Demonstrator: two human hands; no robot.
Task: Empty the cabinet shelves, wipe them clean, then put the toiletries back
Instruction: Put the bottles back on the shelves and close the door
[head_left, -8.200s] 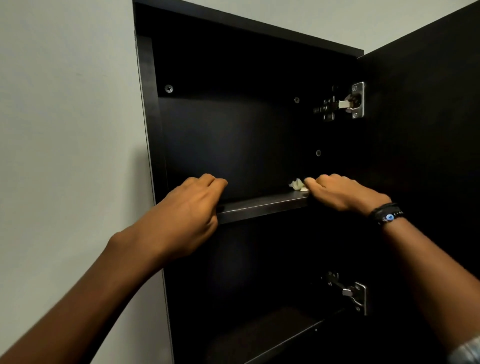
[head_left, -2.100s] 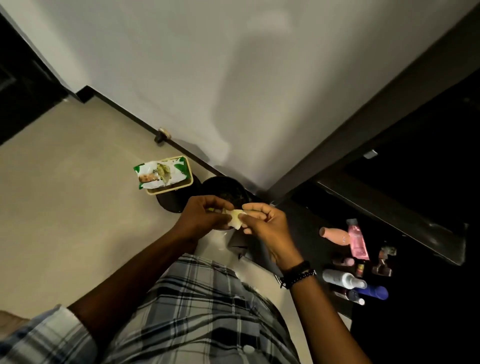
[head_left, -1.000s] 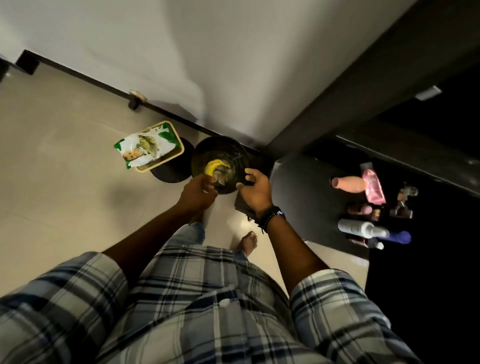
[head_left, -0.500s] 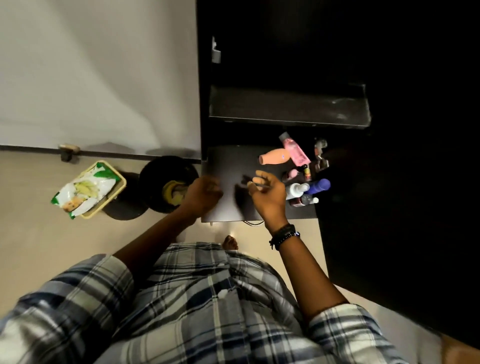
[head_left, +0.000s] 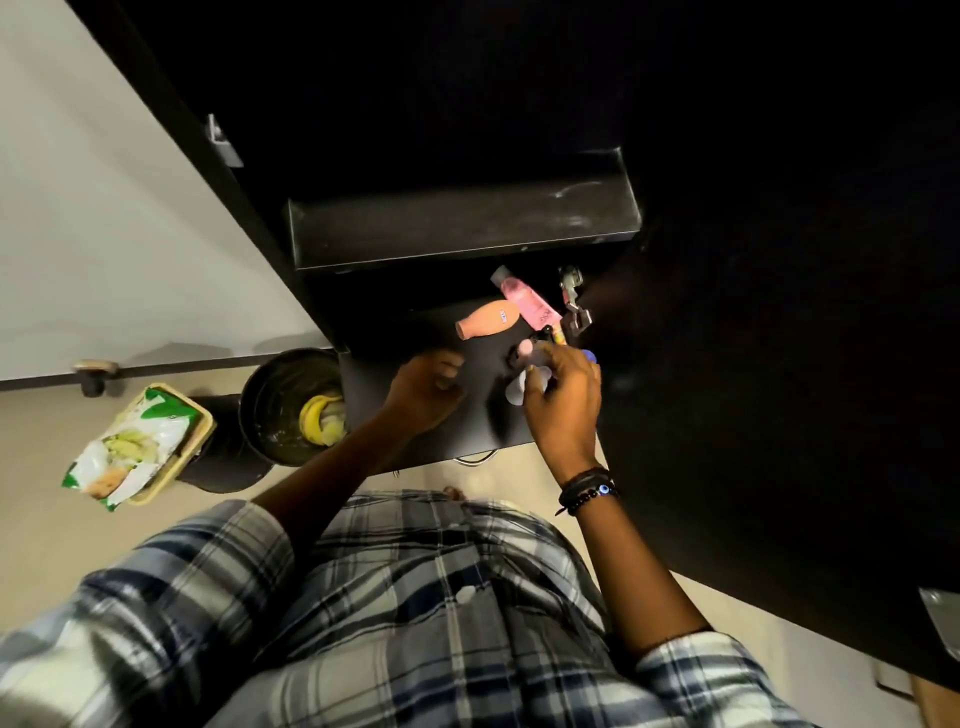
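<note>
— How far along is this, would you say?

— The cabinet (head_left: 363, 130) stands open, and the one shelf (head_left: 462, 223) I can see is bare apart from a few faint pale marks. So the emptying looks done. Whether the wiping is finished, I can't judge. Putting things back is what's left: the toiletries (head_left: 511, 317) lie bunched at the far right corner of the low dark table (head_left: 363, 384) below the cabinet, none on the shelf.

— And off to the side?

— A black bin (head_left: 270, 395) sits against the table's left edge with a banana peel (head_left: 314, 418) in it. Beyond it is a green-and-white packet (head_left: 130, 452) in a yellow-rimmed tray (head_left: 200, 441).

— The hands?

— The right hand (head_left: 563, 400) is down over the bunch, fingers bent around a white bottle (head_left: 517, 392). Whether it actually grips it, I can't tell. The left hand (head_left: 428, 387) hovers over the middle of the table, fingers curled in, nothing in it that I can see.

— Any names you can read?

— None. The packet has a picture but no words I can make out. The peach bottle (head_left: 483, 325), lying on its side by the far edge, has a small white label, its print too tiny. The pink tube (head_left: 527, 301) touching it has dark lettering down its length, unreadable. The little pink-capped thing (head_left: 525, 347) shows no writing.
</note>
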